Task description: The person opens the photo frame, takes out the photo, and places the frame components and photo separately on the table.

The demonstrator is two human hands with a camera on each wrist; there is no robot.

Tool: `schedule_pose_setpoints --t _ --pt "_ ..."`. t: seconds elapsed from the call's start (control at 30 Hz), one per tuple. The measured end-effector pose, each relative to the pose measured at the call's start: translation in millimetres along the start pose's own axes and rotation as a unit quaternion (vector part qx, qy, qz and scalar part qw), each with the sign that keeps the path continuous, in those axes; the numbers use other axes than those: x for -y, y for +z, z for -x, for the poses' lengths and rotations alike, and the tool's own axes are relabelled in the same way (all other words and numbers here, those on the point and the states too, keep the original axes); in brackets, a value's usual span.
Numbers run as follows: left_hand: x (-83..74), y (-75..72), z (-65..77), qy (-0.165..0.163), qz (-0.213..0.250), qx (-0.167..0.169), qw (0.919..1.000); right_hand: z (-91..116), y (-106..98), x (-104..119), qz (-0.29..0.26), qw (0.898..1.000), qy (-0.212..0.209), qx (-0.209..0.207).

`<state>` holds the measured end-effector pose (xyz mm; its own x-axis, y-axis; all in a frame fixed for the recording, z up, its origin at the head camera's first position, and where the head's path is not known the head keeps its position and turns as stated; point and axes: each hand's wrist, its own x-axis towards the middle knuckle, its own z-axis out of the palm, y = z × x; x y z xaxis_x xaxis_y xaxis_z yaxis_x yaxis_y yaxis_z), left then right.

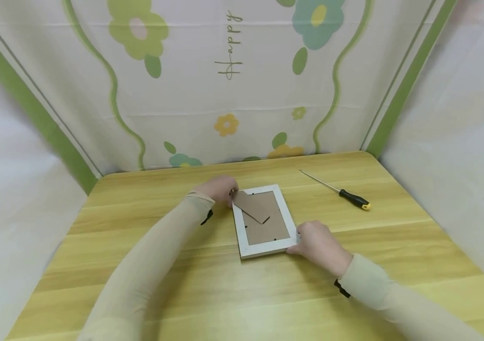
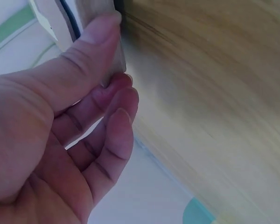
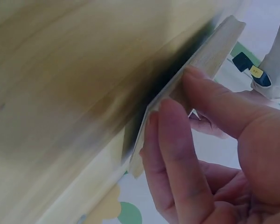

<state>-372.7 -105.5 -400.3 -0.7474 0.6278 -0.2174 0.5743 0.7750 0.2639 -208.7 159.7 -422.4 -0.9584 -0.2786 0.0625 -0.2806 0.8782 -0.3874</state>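
Observation:
A white picture frame [image 1: 247,250] shows its brown backing board [image 1: 267,232] upward in the head view, with a brown stand flap [image 1: 250,206] lying slantwise over it. My left hand [image 1: 220,188] grips the frame's far left corner. In the left wrist view, the thumb of that left hand [image 2: 65,112] lies on the frame's edge [image 2: 95,9] and fingertips touch its corner. The near right corner is pinched by my right hand [image 1: 320,246]. In the right wrist view, the right hand [image 3: 200,144] has thumb and fingers on the frame's side [image 3: 214,49], a dark shadow below it.
On the wooden table [image 1: 207,293], right of the frame, lies a screwdriver [image 1: 354,199] with a black and yellow handle, its shaft pointing away to the left. A flowered cloth [image 1: 190,94] hangs behind the table's far edge. White cloth [image 1: 459,142] hangs at the right side.

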Motion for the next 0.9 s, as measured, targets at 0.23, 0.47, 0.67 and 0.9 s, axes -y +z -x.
schedule_pose_setpoints --t 0.23,0.47,0.67,0.9 --pt "8.0 4.0 -4.1 -0.007 -0.002 -0.007 0.9999 -6 7 3 0.012 1.000 0.004 0.004" --pt "7.1 8.7 2.1 -0.014 -0.030 -0.010 0.9994 -7 2 -4 0.017 0.999 -0.008 0.038" --pt "-3.8 4.8 35.6 -0.034 -0.031 -0.020 0.9987 -12 -38 -36 0.030 0.996 0.003 0.081" --pt "-25.7 3.9 82.5 0.023 0.043 -0.055 0.9973 -25 -85 -112 0.010 0.999 0.011 0.041"
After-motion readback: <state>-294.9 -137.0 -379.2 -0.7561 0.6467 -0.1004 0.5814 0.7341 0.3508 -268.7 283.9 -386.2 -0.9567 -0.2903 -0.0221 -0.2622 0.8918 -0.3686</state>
